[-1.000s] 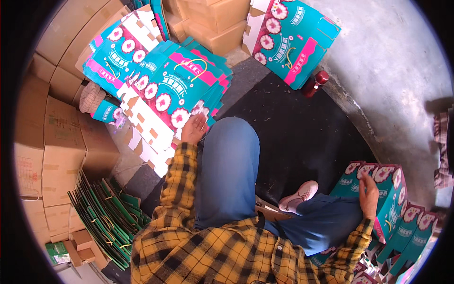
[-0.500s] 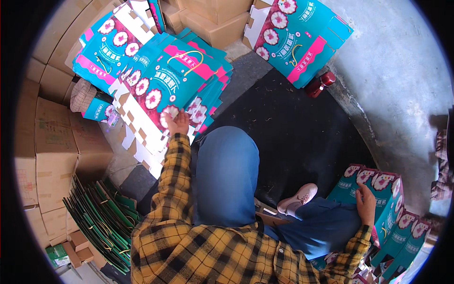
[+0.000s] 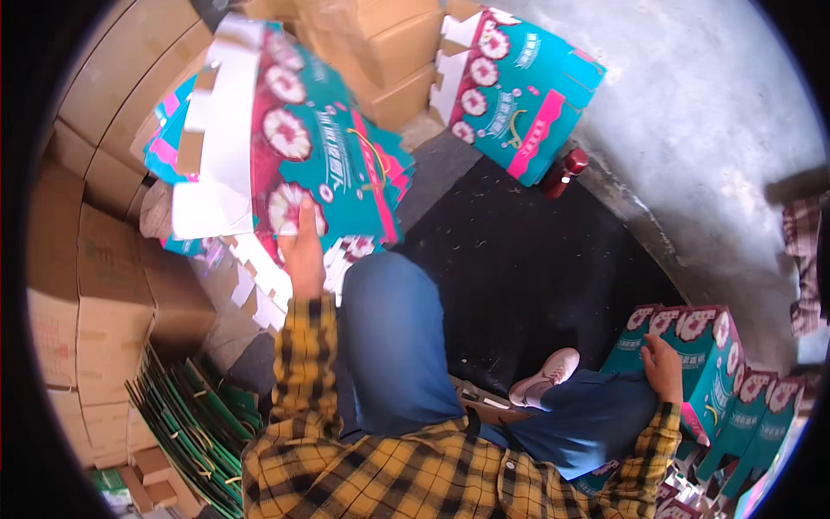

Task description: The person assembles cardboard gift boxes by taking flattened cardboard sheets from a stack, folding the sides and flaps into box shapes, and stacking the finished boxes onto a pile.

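My left hand (image 3: 303, 259) grips the lower edge of a flattened teal carton (image 3: 333, 151), its thumb on the printed front. The carton is tilted up, with white flaps along its left side, maroon fruit pictures and a yellow cord handle. Beneath it, more flattened cartons lie in a stack (image 3: 350, 251), mostly hidden by the raised one. At the right, my right hand (image 3: 663, 368) rests by my knee, beside the upright folded boxes (image 3: 705, 346), fingers apart and holding nothing.
Another pile of flattened cartons (image 3: 519, 95) lies at the far right, with a dark red object (image 3: 564, 171) beside it. Brown cardboard boxes (image 3: 112, 303) are stacked on the left. Green boards with cords (image 3: 194, 424) stand at lower left. A black mat (image 3: 510, 259) covers the floor ahead.
My left hand has lifted the top carton's near side off the stack and tilted it up. My right hand stays by the upright boxes. The view has shifted slightly.
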`<state>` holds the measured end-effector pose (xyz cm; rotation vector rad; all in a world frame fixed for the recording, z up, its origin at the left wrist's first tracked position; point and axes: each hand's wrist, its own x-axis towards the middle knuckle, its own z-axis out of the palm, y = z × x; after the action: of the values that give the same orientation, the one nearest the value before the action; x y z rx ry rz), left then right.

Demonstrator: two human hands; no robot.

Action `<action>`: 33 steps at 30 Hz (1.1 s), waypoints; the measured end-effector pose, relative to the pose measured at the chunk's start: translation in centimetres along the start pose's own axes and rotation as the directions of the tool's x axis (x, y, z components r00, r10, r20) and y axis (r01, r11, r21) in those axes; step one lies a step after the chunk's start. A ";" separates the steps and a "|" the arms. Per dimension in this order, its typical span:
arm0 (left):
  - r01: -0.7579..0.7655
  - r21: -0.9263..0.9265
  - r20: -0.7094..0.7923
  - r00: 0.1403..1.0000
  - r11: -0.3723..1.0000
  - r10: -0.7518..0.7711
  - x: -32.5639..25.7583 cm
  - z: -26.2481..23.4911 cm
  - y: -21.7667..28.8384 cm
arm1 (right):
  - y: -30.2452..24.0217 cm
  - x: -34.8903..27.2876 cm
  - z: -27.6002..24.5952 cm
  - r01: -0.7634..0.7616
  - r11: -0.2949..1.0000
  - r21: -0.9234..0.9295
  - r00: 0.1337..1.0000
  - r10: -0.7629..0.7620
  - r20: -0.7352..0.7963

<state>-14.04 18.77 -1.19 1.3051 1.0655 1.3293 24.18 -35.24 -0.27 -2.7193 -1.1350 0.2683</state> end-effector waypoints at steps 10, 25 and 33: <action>-0.389 0.030 0.681 0.682 0.921 0.266 -5.7 8.2 12.0 | -1.9 0.7 -2.2 0.235 0.969 0.072 0.909 -0.193 -0.368; -0.412 0.087 0.946 0.319 0.907 0.054 -7.4 19.7 9.6 | -6.8 2.9 -7.0 0.338 0.833 0.438 0.923 -0.383 0.016; -0.583 0.036 0.989 0.139 0.812 0.056 -10.6 18.0 3.4 | -10.8 9.3 -2.1 -0.076 0.613 0.787 0.976 -0.115 0.184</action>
<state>3.47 7.16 1.29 2.3511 0.0482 0.1945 23.70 -21.29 3.42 -1.8891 -0.7949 0.8607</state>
